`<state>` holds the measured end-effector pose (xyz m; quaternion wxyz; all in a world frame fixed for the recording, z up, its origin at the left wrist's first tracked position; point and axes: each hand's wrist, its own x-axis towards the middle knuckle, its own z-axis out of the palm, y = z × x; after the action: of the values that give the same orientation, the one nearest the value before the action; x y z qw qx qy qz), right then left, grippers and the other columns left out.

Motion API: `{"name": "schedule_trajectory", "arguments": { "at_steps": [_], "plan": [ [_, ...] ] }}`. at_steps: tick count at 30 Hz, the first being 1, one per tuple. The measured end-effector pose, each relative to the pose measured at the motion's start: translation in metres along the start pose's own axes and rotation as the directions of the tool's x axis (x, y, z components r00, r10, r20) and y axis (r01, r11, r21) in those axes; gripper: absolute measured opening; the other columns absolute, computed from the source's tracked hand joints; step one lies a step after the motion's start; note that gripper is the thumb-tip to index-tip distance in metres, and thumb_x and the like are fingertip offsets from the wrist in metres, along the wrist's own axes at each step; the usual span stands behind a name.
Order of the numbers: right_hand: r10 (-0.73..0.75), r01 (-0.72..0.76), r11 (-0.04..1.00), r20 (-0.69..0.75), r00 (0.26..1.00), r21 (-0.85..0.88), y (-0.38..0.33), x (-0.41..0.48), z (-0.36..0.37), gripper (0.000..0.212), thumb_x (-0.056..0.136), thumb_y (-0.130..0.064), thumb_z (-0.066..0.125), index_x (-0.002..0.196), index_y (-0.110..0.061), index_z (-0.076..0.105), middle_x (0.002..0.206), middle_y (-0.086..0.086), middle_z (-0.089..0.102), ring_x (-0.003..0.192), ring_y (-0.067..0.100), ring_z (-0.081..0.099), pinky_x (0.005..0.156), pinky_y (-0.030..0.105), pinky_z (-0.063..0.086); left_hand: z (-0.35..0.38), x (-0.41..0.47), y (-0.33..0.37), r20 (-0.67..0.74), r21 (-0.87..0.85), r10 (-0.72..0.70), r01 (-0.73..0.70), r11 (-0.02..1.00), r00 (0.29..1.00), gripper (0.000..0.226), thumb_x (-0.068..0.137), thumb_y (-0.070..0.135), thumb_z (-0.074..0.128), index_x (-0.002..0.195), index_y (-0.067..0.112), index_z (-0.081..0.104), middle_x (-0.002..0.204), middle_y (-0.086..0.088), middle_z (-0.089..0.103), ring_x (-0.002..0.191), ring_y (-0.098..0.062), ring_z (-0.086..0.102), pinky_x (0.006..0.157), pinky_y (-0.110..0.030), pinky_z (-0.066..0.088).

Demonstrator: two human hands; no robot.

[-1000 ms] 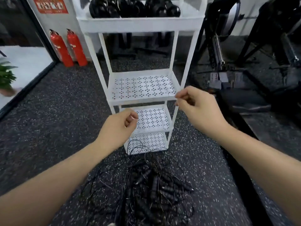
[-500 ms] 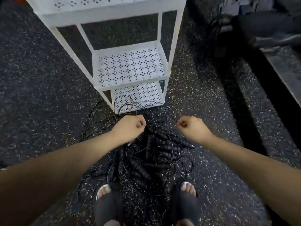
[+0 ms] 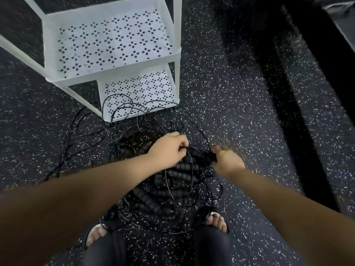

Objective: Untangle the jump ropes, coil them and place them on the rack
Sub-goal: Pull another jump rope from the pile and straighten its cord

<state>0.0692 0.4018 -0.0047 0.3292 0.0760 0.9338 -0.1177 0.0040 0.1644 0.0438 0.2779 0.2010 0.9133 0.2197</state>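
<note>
Several jump ropes (image 3: pixel 172 181) lie in one black heap on the speckled floor (image 3: pixel 240 104), right between your sandalled feet (image 3: pixel 217 221) and the base of the white rack (image 3: pixel 115 45), with a few loops leaning against its bottom shelf (image 3: pixel 140 89). Your left hand (image 3: pixel 168 151) is down on the pile, fingertips pinched on one thin cord (image 3: pixel 190 160). Your right hand (image 3: pixel 227 162) is blurred, but it looks curled round the end of a black handle (image 3: pixel 209 156) just beside the heap. Expect very little weight here. These cords look like thin coated wire: light, springy and probably slick, so they'll likely slip through a loose pinch and snap back into loops when you let go. Notice how they arch up off the floor instead of flopping, so they're stiffer than string. The handles are your best hold, being thick, ribbed and easy to grip. Take one handle and feed its cord out through the tangle; a hard tug on a bare cord would probably only cinch the knots. Everything is black, glossy cord glinting over matte ribbed grips, so telling one rope from the next won't be easy.
</note>
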Motion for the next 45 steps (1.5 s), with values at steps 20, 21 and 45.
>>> {"name": "schedule_trajectory", "arguments": {
  "at_steps": [20, 21, 45],
  "plan": [
    [-0.347, 0.397, 0.906, -0.279, 0.895, 0.146, -0.005, -0.071, -0.045, 0.028, 0.111, -0.047, 0.046, 0.103, -0.022, 0.035, 0.093, -0.004, 0.051, 0.073, 0.020, 0.051, 0.065, 0.040, 0.034, -0.008, 0.022, 0.016, 0.006, -0.015, 0.168, -0.168, 0.986, 0.986, 0.046, 0.087, 0.061, 0.077, 0.127, 0.042, 0.063, 0.119, 0.017, 0.063, 0.110, -0.011, 0.060, 0.101, -0.036, 0.047],
    [-0.356, 0.411, 0.897, -0.283, 0.891, 0.165, -0.009, -0.078, -0.055, 0.028, 0.111, -0.046, 0.047, 0.103, -0.022, 0.036, 0.092, -0.004, 0.052, 0.072, 0.019, 0.052, 0.063, 0.040, 0.035, -0.015, 0.019, 0.016, -0.002, -0.041, 0.158, -0.158, 0.987, 0.988, 0.041, 0.088, 0.055, 0.079, 0.123, 0.042, 0.063, 0.114, 0.017, 0.064, 0.105, -0.011, 0.062, 0.095, -0.035, 0.050],
    [-0.322, 0.631, 0.666, -0.609, 0.725, 0.399, -0.081, -0.311, -0.255, 0.017, 0.106, -0.046, 0.058, 0.109, -0.031, 0.052, 0.077, -0.009, 0.060, 0.062, 0.006, 0.051, 0.054, 0.032, 0.043, -0.194, -0.151, 0.054, -0.169, -0.138, -0.112, 0.089, 0.986, 0.979, 0.036, 0.107, 0.054, 0.053, 0.112, 0.026, 0.075, 0.095, -0.001, 0.077, 0.069, -0.001, 0.065, 0.066, -0.027, 0.051]
  ]
}}
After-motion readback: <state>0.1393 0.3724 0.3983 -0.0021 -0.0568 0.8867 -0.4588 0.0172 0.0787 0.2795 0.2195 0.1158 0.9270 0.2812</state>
